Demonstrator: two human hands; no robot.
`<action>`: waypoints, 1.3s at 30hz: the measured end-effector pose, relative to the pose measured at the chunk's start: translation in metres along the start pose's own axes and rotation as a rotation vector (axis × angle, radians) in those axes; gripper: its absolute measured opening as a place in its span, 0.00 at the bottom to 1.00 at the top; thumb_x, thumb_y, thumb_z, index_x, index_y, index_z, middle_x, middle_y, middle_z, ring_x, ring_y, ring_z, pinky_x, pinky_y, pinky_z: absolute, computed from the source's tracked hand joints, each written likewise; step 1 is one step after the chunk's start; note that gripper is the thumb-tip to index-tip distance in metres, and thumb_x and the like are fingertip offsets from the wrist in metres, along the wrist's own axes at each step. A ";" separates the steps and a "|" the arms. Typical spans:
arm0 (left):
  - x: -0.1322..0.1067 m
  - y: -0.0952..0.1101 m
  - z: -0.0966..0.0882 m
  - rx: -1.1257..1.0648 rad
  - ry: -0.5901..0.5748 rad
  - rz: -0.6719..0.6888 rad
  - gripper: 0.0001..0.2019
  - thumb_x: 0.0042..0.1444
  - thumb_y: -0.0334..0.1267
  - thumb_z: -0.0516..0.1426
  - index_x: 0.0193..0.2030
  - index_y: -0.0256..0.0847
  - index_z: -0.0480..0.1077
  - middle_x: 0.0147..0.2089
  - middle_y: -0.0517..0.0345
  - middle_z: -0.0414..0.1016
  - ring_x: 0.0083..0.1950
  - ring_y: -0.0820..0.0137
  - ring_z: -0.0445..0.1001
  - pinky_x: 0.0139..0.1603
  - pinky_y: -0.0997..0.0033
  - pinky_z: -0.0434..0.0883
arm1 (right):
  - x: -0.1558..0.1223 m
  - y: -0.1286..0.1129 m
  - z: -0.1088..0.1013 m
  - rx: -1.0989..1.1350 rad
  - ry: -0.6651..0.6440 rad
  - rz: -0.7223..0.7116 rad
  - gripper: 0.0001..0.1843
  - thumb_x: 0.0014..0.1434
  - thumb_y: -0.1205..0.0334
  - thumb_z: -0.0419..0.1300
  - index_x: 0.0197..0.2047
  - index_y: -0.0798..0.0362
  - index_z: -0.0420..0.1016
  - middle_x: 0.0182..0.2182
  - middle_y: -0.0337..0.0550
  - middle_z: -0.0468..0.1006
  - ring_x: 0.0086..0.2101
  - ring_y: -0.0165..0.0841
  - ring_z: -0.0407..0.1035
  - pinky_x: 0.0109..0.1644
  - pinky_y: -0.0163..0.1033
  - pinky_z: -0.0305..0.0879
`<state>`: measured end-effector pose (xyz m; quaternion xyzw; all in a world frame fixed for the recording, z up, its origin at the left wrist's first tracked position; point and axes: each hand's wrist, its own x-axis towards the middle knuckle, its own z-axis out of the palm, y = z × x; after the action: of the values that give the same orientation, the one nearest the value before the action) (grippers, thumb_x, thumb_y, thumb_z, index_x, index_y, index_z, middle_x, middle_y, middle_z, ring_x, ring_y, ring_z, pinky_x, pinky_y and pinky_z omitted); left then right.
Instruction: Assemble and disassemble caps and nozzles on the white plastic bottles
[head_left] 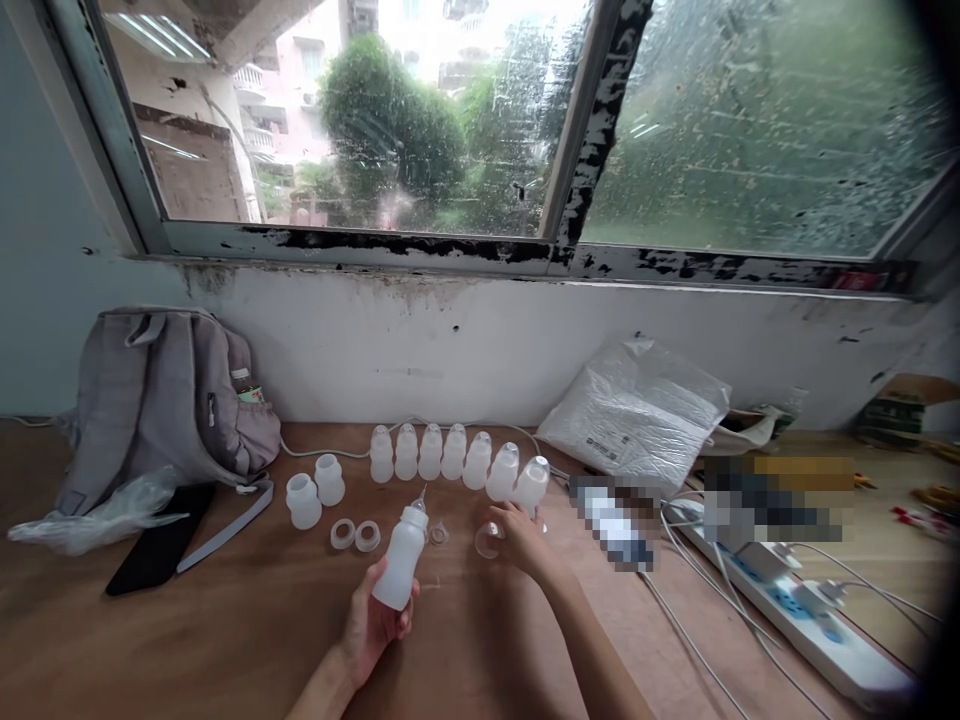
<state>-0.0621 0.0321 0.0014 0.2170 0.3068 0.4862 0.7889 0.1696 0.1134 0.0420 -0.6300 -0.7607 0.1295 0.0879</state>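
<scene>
My left hand (pixel 380 612) is wrapped around a frosted white baby bottle (pixel 403 560), held tilted above the table with a clear teat (pixel 420 499) and collar at its top. My right hand (pixel 521 535) is at the right, its fingers curled at a clear dome cap (pixel 488 541); part of their grip is hidden. Behind it, several capped bottles (pixel 453 455) stand upright in a curved row. Two uncapped bottles (pixel 303 503) stand to the left. Between these and my left hand lie two white collar rings (pixel 343 534). A loose clear teat (pixel 439 533) lies right of the held bottle.
A grey backpack (pixel 165 400), a plastic bag (pixel 112 515) and a black flat item (pixel 161 540) occupy the left. At right are a silvery packaging bag (pixel 637 415), a blurred device (pixel 615 525), cables, and a white power strip (pixel 817 620). A wall with a window rises behind.
</scene>
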 end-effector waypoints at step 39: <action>-0.002 -0.013 -0.002 0.423 0.031 0.103 0.23 0.41 0.41 0.60 0.45 0.35 0.64 0.28 0.58 0.63 0.25 0.76 0.59 0.20 0.78 0.53 | -0.022 -0.062 -0.009 0.866 0.047 -0.132 0.19 0.46 0.47 0.58 0.37 0.51 0.72 0.20 0.35 0.68 0.22 0.29 0.59 0.24 0.31 0.52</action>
<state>-0.0559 0.0251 -0.0081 0.3854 0.4027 0.4539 0.6952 0.1186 0.0817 0.0698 -0.4879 -0.6726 0.4160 0.3694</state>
